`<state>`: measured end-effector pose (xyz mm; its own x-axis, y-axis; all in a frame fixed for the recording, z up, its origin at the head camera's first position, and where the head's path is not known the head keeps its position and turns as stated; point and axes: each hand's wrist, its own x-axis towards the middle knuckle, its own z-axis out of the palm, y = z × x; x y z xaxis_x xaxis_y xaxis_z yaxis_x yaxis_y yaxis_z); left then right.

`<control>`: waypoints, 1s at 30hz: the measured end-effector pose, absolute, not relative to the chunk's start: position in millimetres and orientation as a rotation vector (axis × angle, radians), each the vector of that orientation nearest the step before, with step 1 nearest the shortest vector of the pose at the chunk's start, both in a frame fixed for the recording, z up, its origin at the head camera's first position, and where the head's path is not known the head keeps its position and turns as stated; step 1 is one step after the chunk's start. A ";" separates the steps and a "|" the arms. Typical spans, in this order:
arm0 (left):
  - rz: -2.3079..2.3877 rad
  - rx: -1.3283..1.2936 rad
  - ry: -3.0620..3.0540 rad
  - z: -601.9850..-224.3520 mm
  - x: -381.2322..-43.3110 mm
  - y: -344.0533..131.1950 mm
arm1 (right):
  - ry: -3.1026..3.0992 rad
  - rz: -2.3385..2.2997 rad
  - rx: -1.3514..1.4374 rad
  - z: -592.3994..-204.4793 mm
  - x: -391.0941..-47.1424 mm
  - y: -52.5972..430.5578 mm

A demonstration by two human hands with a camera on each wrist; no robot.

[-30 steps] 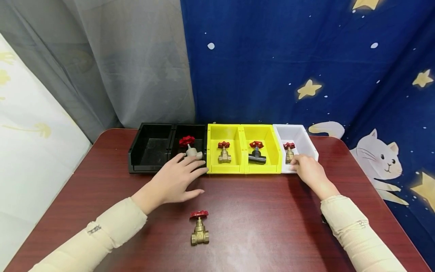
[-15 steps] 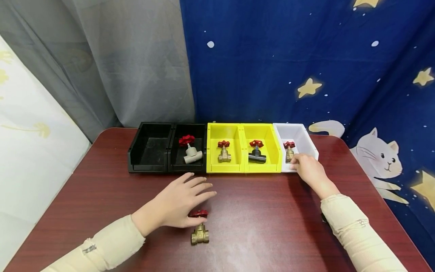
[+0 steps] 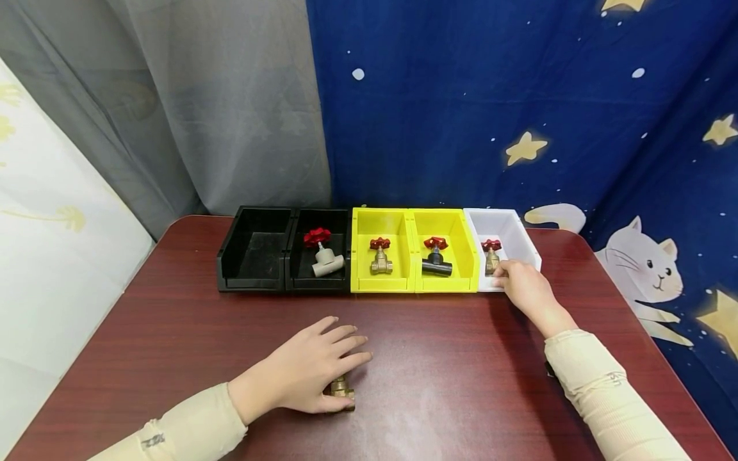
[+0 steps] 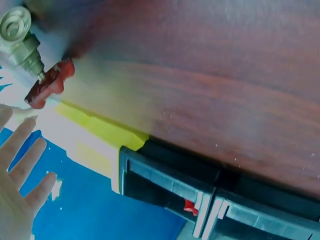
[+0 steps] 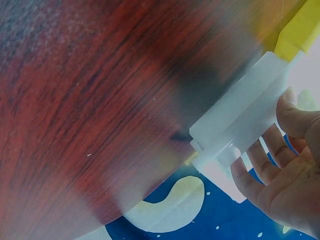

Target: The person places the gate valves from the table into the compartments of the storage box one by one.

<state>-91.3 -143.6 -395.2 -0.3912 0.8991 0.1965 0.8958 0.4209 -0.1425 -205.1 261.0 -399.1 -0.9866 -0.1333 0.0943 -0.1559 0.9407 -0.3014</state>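
In the head view my left hand (image 3: 308, 371) is over a brass gate valve (image 3: 340, 387) on the table, its fingers spread and nearly straight. The hand hides the valve's red handwheel; the left wrist view shows the handwheel (image 4: 50, 84) just beyond my fingertips. My right hand (image 3: 527, 291) reaches into the white bin (image 3: 516, 240). Its thumb and index finger pinch the lower end of a small brass valve (image 3: 491, 259) with a red handwheel. In the right wrist view the other fingers (image 5: 262, 162) extend loosely behind the bin's wall; the valve is mostly hidden there.
Left of the white bin, two yellow bins (image 3: 383, 285) hold a brass valve (image 3: 380, 261) and a black tee-shaped valve (image 3: 436, 259). A grey valve (image 3: 327, 259) lies in the right black bin (image 3: 317, 285). The leftmost black bin (image 3: 254, 285) stands beside it. Curtains hang behind.
My left hand has moved back from the black bin, toward the table's near side, and now covers much of the brass gate valve. My right hand has stayed at the white bin.
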 end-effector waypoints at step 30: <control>0.007 -1.519 -2.589 -429.8 -80.4 -149.4 | -3.024 0.484 0.232 -398.1 -205.4 260.2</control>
